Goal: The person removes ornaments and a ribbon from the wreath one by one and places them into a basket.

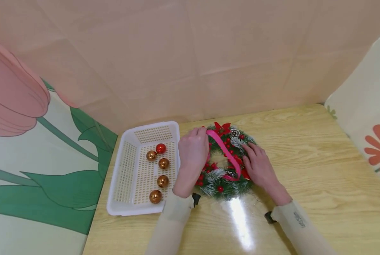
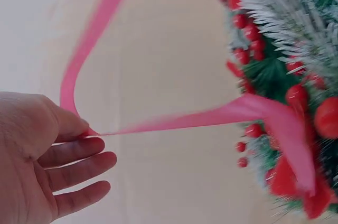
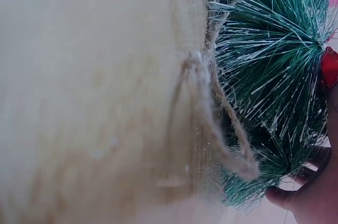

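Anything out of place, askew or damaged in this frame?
Nothing stands out. The pink ribbon lies slack across the green pine wreath, pinched by the left hand; the right hand rests on the wreath.

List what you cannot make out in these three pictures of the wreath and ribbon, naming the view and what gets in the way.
1. Head view: the left side of the wreath is hidden by the left hand.
2. Head view: where the ribbon ends is covered by the hands.
3. Left wrist view: the berries and ribbon are blurred.
4. Right wrist view: the right hand is cut off by the frame edge; its grip is unclear.
5. Right wrist view: the twine loop is out of focus.
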`<state>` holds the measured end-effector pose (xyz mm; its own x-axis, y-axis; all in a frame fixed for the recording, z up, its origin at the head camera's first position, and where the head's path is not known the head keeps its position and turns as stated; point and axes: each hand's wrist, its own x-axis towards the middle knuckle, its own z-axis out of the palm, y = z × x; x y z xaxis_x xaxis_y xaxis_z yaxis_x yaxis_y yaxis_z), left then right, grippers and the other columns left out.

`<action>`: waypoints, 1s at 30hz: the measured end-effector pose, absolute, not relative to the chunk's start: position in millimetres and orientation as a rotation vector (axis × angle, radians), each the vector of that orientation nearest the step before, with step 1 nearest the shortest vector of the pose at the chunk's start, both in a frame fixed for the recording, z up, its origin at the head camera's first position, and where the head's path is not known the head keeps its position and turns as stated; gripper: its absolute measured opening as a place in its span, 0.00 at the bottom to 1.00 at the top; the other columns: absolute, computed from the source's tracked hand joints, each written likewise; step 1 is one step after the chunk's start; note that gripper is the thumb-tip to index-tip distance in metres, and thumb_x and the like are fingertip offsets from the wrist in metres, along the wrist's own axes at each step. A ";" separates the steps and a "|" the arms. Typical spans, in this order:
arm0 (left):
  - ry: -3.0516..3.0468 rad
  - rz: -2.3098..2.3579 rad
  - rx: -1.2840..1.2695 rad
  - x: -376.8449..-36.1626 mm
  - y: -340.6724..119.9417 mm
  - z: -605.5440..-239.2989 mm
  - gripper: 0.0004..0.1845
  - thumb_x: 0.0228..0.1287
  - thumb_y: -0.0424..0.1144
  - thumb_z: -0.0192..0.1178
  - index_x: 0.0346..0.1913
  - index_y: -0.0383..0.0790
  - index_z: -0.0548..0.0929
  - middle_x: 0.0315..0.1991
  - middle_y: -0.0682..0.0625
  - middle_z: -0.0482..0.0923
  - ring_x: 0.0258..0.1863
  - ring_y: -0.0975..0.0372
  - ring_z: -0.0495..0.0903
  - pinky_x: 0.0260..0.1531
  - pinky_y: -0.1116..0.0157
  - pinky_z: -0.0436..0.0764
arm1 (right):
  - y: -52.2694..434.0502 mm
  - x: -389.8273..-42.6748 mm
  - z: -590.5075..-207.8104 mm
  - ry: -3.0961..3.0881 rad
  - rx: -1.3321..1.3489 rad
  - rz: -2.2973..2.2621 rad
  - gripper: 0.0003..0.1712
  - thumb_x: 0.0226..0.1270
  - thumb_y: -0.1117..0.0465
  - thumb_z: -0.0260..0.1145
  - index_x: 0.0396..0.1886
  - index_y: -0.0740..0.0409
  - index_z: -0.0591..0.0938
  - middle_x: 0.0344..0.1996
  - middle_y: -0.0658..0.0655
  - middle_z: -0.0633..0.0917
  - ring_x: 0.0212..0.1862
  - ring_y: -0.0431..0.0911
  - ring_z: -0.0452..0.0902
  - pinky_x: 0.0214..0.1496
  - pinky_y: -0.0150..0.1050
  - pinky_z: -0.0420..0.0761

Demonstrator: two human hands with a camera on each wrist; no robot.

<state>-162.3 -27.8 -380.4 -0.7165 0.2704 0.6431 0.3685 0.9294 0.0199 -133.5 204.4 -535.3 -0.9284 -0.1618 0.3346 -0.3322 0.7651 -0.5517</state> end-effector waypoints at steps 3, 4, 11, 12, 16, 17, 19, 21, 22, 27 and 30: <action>-2.330 -0.221 -0.464 -158.9 -31.3 -369.6 0.05 0.65 0.31 0.65 0.37 0.40 0.91 0.32 0.48 0.89 0.25 0.57 0.85 0.25 0.61 0.83 | 205.1 -133.9 -536.4 -2.699 0.380 0.922 0.26 0.79 0.64 0.56 0.71 0.70 0.71 0.68 0.75 0.68 0.68 0.72 0.62 0.68 0.69 0.62; -2.309 -0.227 -0.464 -157.3 -32.1 -365.7 0.05 0.65 0.30 0.65 0.36 0.39 0.91 0.32 0.48 0.88 0.25 0.56 0.85 0.25 0.61 0.83 | 205.2 -133.9 -536.4 -2.697 0.382 0.922 0.26 0.79 0.64 0.56 0.71 0.70 0.71 0.69 0.75 0.68 0.68 0.72 0.62 0.68 0.69 0.62; -2.184 -0.282 -0.465 -143.9 -43.3 -335.4 0.05 0.66 0.29 0.64 0.33 0.37 0.89 0.29 0.47 0.87 0.24 0.55 0.85 0.25 0.61 0.83 | 204.2 -133.5 -534.0 -2.692 0.399 0.924 0.26 0.78 0.64 0.57 0.71 0.70 0.71 0.68 0.75 0.69 0.68 0.72 0.62 0.68 0.68 0.62; -2.166 -0.298 -0.463 -142.5 -46.1 -331.0 0.05 0.67 0.29 0.65 0.33 0.37 0.88 0.29 0.47 0.86 0.24 0.55 0.84 0.25 0.61 0.83 | 204.1 -133.3 -533.6 -2.693 0.399 0.925 0.26 0.78 0.64 0.57 0.70 0.70 0.71 0.68 0.75 0.69 0.68 0.72 0.62 0.68 0.69 0.62; -2.107 -0.360 -0.442 -136.7 -61.9 -315.2 0.05 0.68 0.30 0.66 0.34 0.34 0.88 0.28 0.45 0.86 0.25 0.54 0.85 0.24 0.61 0.83 | 203.0 -132.8 -533.0 -2.706 0.399 0.922 0.26 0.78 0.64 0.57 0.70 0.70 0.71 0.68 0.75 0.69 0.68 0.72 0.62 0.67 0.69 0.62; -2.093 -0.376 -0.428 -134.7 -66.8 -311.1 0.05 0.68 0.30 0.65 0.34 0.34 0.88 0.28 0.45 0.86 0.25 0.53 0.85 0.24 0.60 0.83 | 202.6 -132.8 -533.1 -2.711 0.400 0.920 0.26 0.78 0.64 0.57 0.71 0.70 0.71 0.68 0.75 0.69 0.68 0.72 0.62 0.67 0.69 0.63; -2.073 -0.389 -0.400 -130.2 -77.5 -303.3 0.04 0.68 0.29 0.65 0.35 0.33 0.88 0.28 0.44 0.86 0.26 0.52 0.85 0.24 0.59 0.83 | 201.8 -133.1 -533.8 -2.723 0.402 0.919 0.26 0.79 0.63 0.57 0.71 0.70 0.71 0.68 0.75 0.69 0.68 0.72 0.62 0.68 0.69 0.63; -2.066 -0.394 -0.364 -125.7 -88.4 -295.5 0.04 0.68 0.28 0.64 0.37 0.31 0.88 0.29 0.42 0.86 0.27 0.50 0.85 0.26 0.57 0.83 | 201.3 -133.5 -534.7 -2.734 0.403 0.919 0.26 0.79 0.63 0.56 0.71 0.69 0.70 0.69 0.75 0.68 0.68 0.72 0.62 0.68 0.69 0.62; -2.068 -0.392 -0.346 -123.9 -93.8 -291.8 0.04 0.68 0.28 0.63 0.38 0.31 0.88 0.30 0.42 0.86 0.27 0.50 0.85 0.26 0.56 0.83 | 201.8 -133.9 -535.5 -2.737 0.405 0.917 0.26 0.79 0.63 0.56 0.72 0.70 0.70 0.69 0.75 0.68 0.68 0.72 0.62 0.68 0.69 0.62; -2.097 -0.351 -0.255 -122.0 -123.3 -278.4 0.09 0.72 0.32 0.62 0.40 0.27 0.87 0.32 0.38 0.87 0.29 0.47 0.85 0.28 0.53 0.84 | 203.8 -134.6 -536.0 -2.730 0.403 0.917 0.25 0.80 0.63 0.55 0.71 0.69 0.70 0.68 0.76 0.68 0.68 0.72 0.62 0.67 0.69 0.62; -2.095 -0.334 -0.199 -123.2 -142.5 -272.6 0.11 0.73 0.34 0.62 0.40 0.26 0.87 0.32 0.36 0.87 0.29 0.45 0.85 0.29 0.51 0.85 | 204.7 -135.0 -535.2 -2.722 0.408 0.914 0.25 0.80 0.63 0.55 0.71 0.69 0.71 0.68 0.76 0.69 0.68 0.72 0.62 0.68 0.68 0.62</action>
<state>-123.2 -142.5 -272.6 -0.5177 0.0076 0.8555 0.2734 0.9490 0.1571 -135.0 204.7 -535.2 -0.9320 -0.1852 0.3116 -0.3358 0.7651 -0.5495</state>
